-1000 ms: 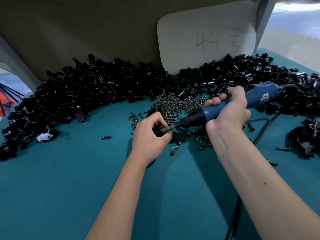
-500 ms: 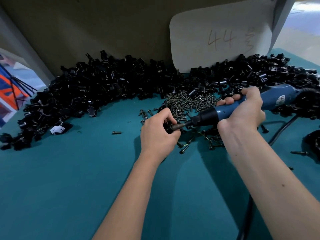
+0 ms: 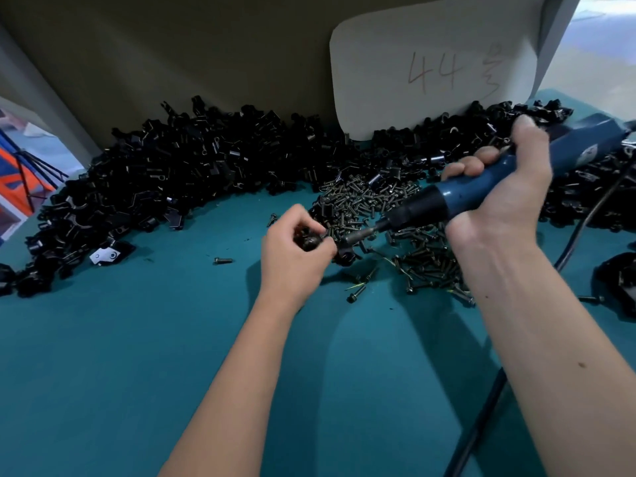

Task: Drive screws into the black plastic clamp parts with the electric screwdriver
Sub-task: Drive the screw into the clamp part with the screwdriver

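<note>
Since 1 second ago my right hand has lifted the electric screwdriver; its bit slants down-left toward the clamp part pinched in my left hand's fingers above the tabletop.

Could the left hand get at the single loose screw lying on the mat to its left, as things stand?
Probably yes, but not freely: the loose screw lies alone on bare teal mat with nothing between it and the left hand. That hand, though, already pinches a black clamp part, so its fingers are occupied.
</note>
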The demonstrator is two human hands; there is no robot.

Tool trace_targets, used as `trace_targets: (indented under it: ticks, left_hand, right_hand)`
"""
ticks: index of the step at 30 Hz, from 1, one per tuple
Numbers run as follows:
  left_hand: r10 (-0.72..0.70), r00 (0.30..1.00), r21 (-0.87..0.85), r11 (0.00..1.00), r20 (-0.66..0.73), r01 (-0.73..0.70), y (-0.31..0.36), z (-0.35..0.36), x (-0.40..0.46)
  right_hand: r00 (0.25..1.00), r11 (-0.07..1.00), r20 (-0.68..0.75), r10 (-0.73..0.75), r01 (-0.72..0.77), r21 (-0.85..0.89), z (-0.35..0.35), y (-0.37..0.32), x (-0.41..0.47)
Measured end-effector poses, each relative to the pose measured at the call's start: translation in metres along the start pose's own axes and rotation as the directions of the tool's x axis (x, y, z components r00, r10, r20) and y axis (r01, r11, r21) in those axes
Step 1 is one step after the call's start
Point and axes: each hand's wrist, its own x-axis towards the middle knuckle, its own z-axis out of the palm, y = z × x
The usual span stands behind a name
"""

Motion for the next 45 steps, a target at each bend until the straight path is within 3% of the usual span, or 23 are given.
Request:
trace_targets:
  ticks: [3,4,6,8,11,14,17,19,22,25,28,32,35,39,43,45]
  left_hand:
    - [-0.176,0.984,-0.428,0.887,0.038,0.175,-0.001,-0.012,0.008]
    - [-0.223,0.97,-0.563,0.791,0.1,0.24,-0.001,-0.015,0.009]
    - [-0.296,0.922,-0.787,0.494,0.248,0.371,0.0,-0.021,0.012]
    - [-0.336,0.871,-0.852,0.263,0.359,0.453,0.002,-0.023,0.013]
    - [-0.372,0.83,-0.848,0.172,0.416,0.502,0.003,-0.021,0.012]
    - [-0.388,0.819,-0.848,0.151,0.423,0.509,0.004,-0.02,0.011]
    - [-0.396,0.821,-0.839,0.187,0.412,0.511,0.004,-0.019,0.011]
    - [-0.398,0.832,-0.826,0.251,0.388,0.505,0.003,-0.016,0.011]
    - [-0.368,0.874,-0.774,0.431,0.318,0.463,0.005,-0.01,0.009]
    - [-0.295,0.928,-0.675,0.639,0.227,0.368,0.009,-0.005,0.008]
    - [-0.162,0.967,-0.615,0.747,0.196,0.25,0.019,-0.004,0.005]
    - [0.059,0.978,-0.517,0.854,0.201,0.055,0.041,0.01,-0.01]
    - [0.226,0.959,-0.26,0.949,0.171,-0.177,0.056,0.03,-0.018]
    - [0.155,0.97,-0.296,0.951,0.189,-0.094,0.083,0.073,-0.031]
    - [0.185,0.941,-0.214,0.969,0.284,-0.126,0.112,0.128,-0.052]
    - [0.163,0.911,-0.229,0.97,0.38,-0.078,0.123,0.154,-0.065]
  right_hand:
    - [0.999,0.998,-0.016,0.041,-0.042,-0.055,-0.004,-0.008,0.004]
    - [0.998,0.989,-0.028,0.052,-0.055,-0.134,-0.005,-0.008,0.003]
    - [0.995,0.947,-0.031,0.092,-0.098,-0.307,-0.008,-0.002,0.002]
    - [0.987,0.893,-0.021,0.161,-0.154,-0.422,-0.01,0.007,0.003]
    - [0.97,0.816,0.01,0.242,-0.198,-0.544,-0.011,0.02,0.002]
    - [0.974,0.672,0.079,0.21,-0.086,-0.735,-0.016,0.034,-0.001]
    - [0.973,0.482,0.146,0.179,0.043,-0.875,-0.02,0.041,-0.002]
    - [0.973,0.289,0.198,0.123,0.156,-0.945,-0.024,0.044,-0.001]
    - [0.967,0.014,0.237,0.091,0.237,-0.971,-0.031,0.046,-0.002]
    - [0.952,-0.171,0.296,0.082,0.306,-0.937,-0.029,0.046,-0.003]
    - [0.926,-0.204,0.375,0.046,0.376,-0.904,-0.02,0.037,-0.003]
    - [0.91,-0.011,0.342,0.235,0.355,-0.935,-0.009,0.017,-0.005]
    - [0.891,-0.088,0.343,0.299,0.384,-0.919,-0.009,-0.001,-0.008]
    - [0.905,-0.053,0.281,0.321,0.313,-0.948,-0.023,-0.055,-0.003]
    - [0.931,-0.195,0.215,0.295,0.279,-0.94,-0.046,-0.12,0.004]
    - [0.953,-0.33,0.171,0.248,0.249,-0.91,-0.056,-0.15,0.008]
